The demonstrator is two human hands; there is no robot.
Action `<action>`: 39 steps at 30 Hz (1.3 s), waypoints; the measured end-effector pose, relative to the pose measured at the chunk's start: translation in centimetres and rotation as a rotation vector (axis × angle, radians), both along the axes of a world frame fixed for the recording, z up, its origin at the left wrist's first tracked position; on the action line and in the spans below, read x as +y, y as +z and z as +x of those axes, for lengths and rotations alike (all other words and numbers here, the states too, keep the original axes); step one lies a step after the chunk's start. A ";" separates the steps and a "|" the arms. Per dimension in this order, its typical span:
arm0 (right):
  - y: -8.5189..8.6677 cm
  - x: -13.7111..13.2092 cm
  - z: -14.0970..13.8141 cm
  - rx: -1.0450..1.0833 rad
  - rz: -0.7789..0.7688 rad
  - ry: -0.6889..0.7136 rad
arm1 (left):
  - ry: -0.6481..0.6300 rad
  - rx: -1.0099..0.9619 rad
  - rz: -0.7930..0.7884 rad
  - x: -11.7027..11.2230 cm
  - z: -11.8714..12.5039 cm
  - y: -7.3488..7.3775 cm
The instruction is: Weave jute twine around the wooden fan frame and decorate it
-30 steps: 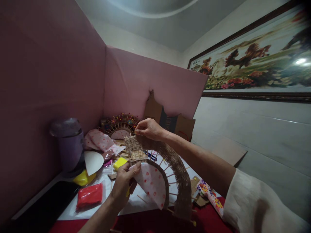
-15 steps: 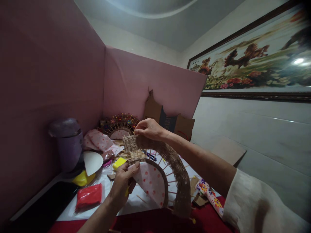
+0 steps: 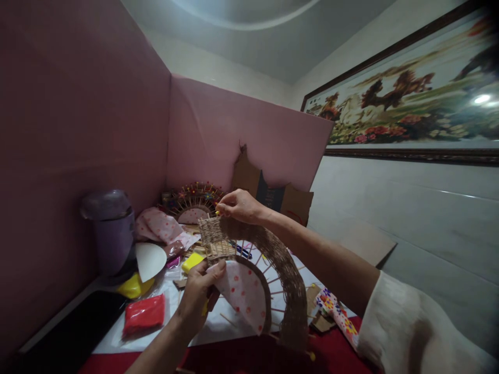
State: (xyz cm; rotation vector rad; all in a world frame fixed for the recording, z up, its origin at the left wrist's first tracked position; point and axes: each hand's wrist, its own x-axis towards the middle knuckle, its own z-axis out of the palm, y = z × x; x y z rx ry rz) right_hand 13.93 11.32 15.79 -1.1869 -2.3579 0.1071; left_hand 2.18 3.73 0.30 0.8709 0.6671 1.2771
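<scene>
A half-round woven piece [image 3: 293, 280] of twine and thin sticks is held up, tilted, over the table. Its inner half disc [image 3: 241, 296] is covered in pale cloth with reddish dots. My left hand [image 3: 200, 293] grips the left end of this inner part, thumb on the cloth. At the top of the woven band, my right hand [image 3: 239, 205] pinches a small yellow bead [image 3: 218, 212] at a stick's tip. Other yellow beads sit on stick ends, one of them at the lower right [image 3: 312, 356].
Behind stands a similar fan-shaped piece [image 3: 193, 214] with coloured beads. A purple container [image 3: 113, 236], a red packet [image 3: 143, 315], a yellow packet [image 3: 192, 262], a white paper piece [image 3: 150, 261] and a dark tray-like slab [image 3: 74, 332] lie left. Cardboard [image 3: 246, 174] leans on the pink panel.
Almost nothing differs. My right fingers have shifted slightly, so the yellow bead at their tips shows more clearly; the view has moved a little.
</scene>
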 end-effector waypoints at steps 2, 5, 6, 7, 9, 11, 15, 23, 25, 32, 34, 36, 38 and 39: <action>0.0 -0.1 -0.1 -0.002 0.020 -0.029 | -0.006 0.007 -0.012 0.0 0.0 0.1; -0.2 -0.2 -0.3 -0.008 0.047 -0.062 | -0.008 0.021 -0.024 -0.1 0.1 0.3; -0.3 -0.2 -0.4 -0.011 0.054 -0.063 | -0.010 0.022 -0.021 -0.2 0.1 0.4; -0.4 -0.2 -0.4 -0.014 0.060 -0.062 | -0.011 0.022 -0.016 -0.2 0.1 0.4; -0.5 -0.1 -0.5 -0.024 0.065 -0.062 | -0.013 0.020 -0.009 -0.3 0.1 0.4; -0.5 0.0 -0.5 -0.032 0.057 -0.062 | -0.008 0.020 -0.012 -0.3 0.1 0.3; 0.0 0.1 -0.2 -0.008 0.005 -0.053 | -0.009 0.022 0.004 -0.1 0.0 0.2; -0.4 -0.1 -0.4 0.015 0.031 -0.132 | -0.012 0.009 0.003 -0.3 0.0 0.4; -0.6 -0.2 -0.7 0.001 0.039 -0.148 | -0.017 0.012 -0.006 -0.3 0.0 0.4; 0.0 0.7 -0.3 0.028 -0.079 -0.056 | -0.016 -0.009 -0.009 -0.2 0.0 0.3; 0.0 1.0 -0.1 0.080 -0.155 0.011 | -0.010 -0.002 -0.025 -0.3 0.0 0.4; -0.2 1.2 0.0 0.111 -0.183 0.056 | -0.003 0.013 -0.037 -0.3 0.0 0.5; -0.4 1.2 0.0 0.108 -0.156 0.066 | -0.007 0.019 -0.038 -0.4 0.0 0.4; -0.5 1.2 0.0 0.097 -0.135 0.060 | -0.015 0.017 -0.032 -0.4 0.0 0.4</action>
